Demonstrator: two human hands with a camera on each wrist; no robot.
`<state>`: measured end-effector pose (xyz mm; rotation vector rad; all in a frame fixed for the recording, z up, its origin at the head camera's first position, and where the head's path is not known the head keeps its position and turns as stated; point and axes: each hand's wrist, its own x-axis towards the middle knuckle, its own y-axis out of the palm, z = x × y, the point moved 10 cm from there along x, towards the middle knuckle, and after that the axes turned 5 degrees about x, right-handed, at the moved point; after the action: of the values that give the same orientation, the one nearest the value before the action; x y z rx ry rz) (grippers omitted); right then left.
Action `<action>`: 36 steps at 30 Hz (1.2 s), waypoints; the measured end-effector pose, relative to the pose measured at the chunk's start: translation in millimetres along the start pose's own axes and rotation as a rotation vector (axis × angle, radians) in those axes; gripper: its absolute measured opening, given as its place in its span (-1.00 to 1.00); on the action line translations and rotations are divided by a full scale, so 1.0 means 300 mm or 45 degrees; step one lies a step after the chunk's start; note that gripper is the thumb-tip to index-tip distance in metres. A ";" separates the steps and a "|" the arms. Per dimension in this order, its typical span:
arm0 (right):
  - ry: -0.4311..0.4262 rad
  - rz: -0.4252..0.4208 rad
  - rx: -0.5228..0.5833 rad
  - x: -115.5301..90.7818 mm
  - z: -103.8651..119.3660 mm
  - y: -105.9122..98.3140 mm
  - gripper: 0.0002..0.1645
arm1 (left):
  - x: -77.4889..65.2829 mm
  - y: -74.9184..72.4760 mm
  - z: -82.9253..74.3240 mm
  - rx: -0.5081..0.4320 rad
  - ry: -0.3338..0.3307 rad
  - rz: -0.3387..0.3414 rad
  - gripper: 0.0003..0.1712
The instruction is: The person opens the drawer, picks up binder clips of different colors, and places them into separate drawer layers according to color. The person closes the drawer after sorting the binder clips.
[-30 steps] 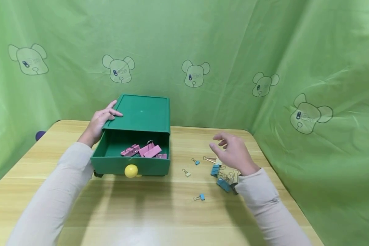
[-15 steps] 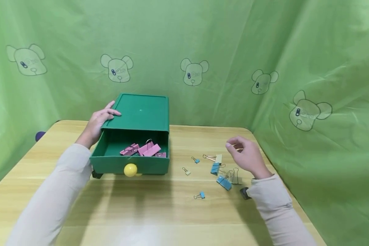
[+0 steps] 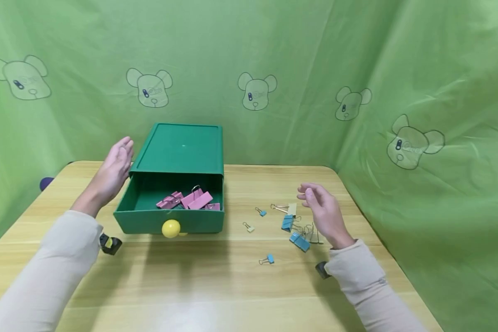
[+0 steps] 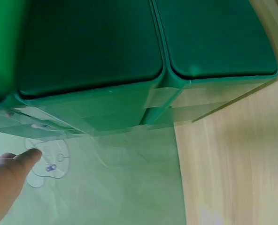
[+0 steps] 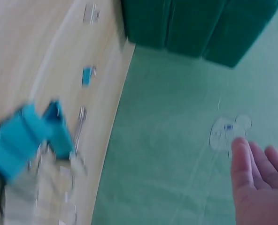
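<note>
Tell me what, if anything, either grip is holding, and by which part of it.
Nothing is held: the left grip is empty beside the green drawer unit, and the right grip is empty near the blue binder clips.

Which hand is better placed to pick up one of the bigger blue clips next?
Probably the right hand: it looks empty and is just beside the bigger blue clips. The left hand is farther away, across the green drawer box.
</note>
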<state>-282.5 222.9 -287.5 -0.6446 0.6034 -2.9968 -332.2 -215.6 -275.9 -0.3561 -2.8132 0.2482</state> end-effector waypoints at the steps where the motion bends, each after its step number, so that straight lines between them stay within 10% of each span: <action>1: -0.021 0.007 0.034 -0.001 0.008 0.017 -0.52 | -0.012 0.005 -0.008 -0.056 0.025 0.019 -0.18; 11: -0.168 0.168 0.325 0.021 0.088 0.218 -0.24 | -0.145 0.044 -0.074 -0.238 0.273 0.189 -0.16; 23: -0.332 0.447 0.130 0.044 0.178 0.464 0.39 | -0.235 0.074 -0.043 -0.068 0.452 0.510 0.15; 36: -0.364 0.618 0.147 0.060 0.216 0.565 0.57 | -0.233 0.094 -0.048 -0.005 0.453 0.497 0.39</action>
<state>-283.8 40.6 -289.4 -0.7693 0.4796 -2.4160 -257.0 -205.5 -286.7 -0.8596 -2.3769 0.2339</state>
